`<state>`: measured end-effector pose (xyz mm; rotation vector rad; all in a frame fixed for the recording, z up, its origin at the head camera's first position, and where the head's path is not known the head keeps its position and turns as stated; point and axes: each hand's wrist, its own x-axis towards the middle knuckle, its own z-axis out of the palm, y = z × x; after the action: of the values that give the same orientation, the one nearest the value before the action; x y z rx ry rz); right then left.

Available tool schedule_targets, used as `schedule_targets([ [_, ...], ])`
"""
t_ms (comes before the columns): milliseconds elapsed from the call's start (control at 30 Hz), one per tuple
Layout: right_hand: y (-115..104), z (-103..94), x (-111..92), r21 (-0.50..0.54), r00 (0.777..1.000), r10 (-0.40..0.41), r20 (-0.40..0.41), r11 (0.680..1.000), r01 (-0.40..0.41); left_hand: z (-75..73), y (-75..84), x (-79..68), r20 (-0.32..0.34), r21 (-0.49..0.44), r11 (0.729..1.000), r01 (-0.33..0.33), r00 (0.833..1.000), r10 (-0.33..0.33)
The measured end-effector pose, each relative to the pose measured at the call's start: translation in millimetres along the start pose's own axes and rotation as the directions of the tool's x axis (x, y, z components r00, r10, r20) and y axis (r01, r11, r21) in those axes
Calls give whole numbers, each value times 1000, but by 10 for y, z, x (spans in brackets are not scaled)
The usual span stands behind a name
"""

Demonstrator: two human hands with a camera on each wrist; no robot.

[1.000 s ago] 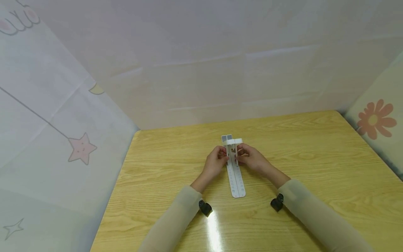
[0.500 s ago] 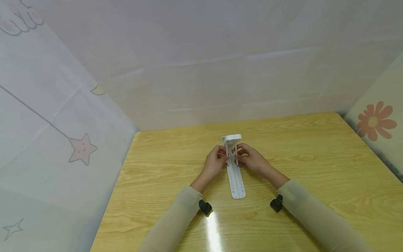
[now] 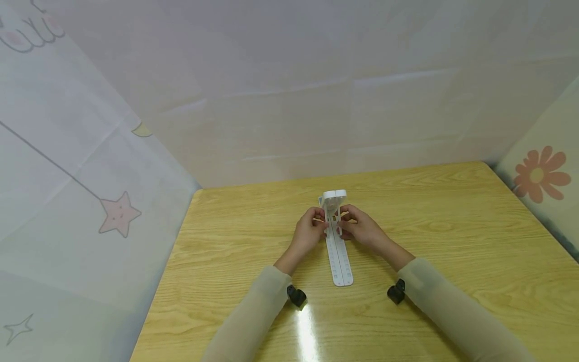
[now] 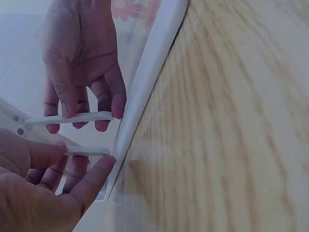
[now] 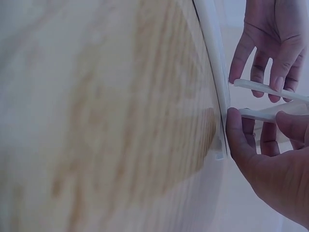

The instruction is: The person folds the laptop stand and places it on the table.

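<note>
A white folding stand (image 3: 340, 264) lies lengthwise on the table, its long base split by a centre seam. Its upper part (image 3: 334, 196) is raised at the far end, on two slim arms. My left hand (image 3: 309, 232) pinches the left arm (image 4: 87, 151) between thumb and fingers, one fingertip close to the base. From the other side, my right hand (image 3: 364, 230) pinches the right arm (image 5: 260, 115) in the same way. Both wrist views show the arms side by side, with a gap between them. The far end of the base is partly hidden behind the raised part.
The wood-grain table (image 3: 249, 236) extends around the stand on all sides. Pale cloth walls (image 3: 280, 100) rise behind it and at the left and right. Black wrist cameras (image 3: 296, 296) sit at both cuffs.
The stand's upper part has tilted up and back, and now covers most of the grey pads at the far end. Both hands have stayed nearly in place.
</note>
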<state>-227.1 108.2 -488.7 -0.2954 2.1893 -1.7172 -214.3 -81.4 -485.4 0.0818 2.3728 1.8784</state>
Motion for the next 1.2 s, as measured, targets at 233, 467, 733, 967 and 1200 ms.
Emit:
schedule_targets([
  [233, 12, 30, 21, 51, 999, 23, -23, 998, -22, 15, 32, 10, -37, -17, 999, 35, 999, -36],
  [467, -27, 59, 11, 55, 998, 39, -45, 998, -36, -3, 6, 42, -52, -45, 997, 62, 997, -64],
  [733, -35, 49, 28, 48, 996, 34, -78, 998, -30, -25, -22, 91, -39, -58, 996, 68, 997, -70],
  [967, -19, 30, 70, 37, 995, 33, -99, 999, -30, -51, -25, 123, -37, -73, 996, 57, 997, -60],
  [1200, -36, 8, 113, -23, 991, 35, -128, 999, -38, -81, -38, 167, -64, 17, 1000, 17, 998, -16],
])
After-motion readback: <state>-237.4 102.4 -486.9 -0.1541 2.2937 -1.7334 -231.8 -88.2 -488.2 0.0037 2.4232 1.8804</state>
